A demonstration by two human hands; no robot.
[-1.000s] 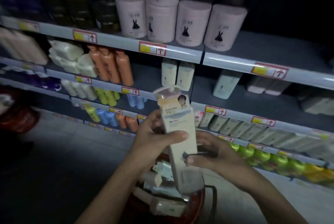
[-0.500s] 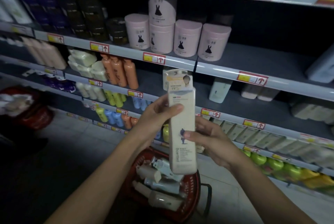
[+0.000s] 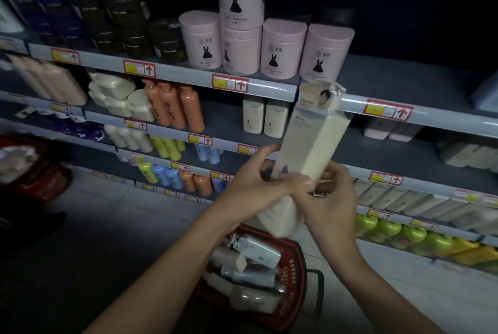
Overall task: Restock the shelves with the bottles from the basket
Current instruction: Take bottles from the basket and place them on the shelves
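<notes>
Both hands hold a tall cream bottle (image 3: 312,139) with a clear cap, tilted with its top toward the upper right, in front of the shelves. My left hand (image 3: 253,185) grips its lower part from the left. My right hand (image 3: 328,199) wraps its base from the right. Below them on the floor stands a red basket (image 3: 293,274) with several pale bottles (image 3: 250,261) lying in it. Two matching cream bottles (image 3: 265,118) stand on the shelf (image 3: 229,128) just left of the held bottle.
Pink rabbit-print canisters (image 3: 283,47) fill the shelf above. Orange bottles (image 3: 175,104) and cream packs stand to the left. Green and yellow bottles (image 3: 404,231) line the low right shelf. Another red basket (image 3: 37,172) sits on the floor at far left.
The bottle has risen and tipped from upright to leaning right, toward the shelf. Both hands have slid down to its base. The view has lifted to show higher shelves.
</notes>
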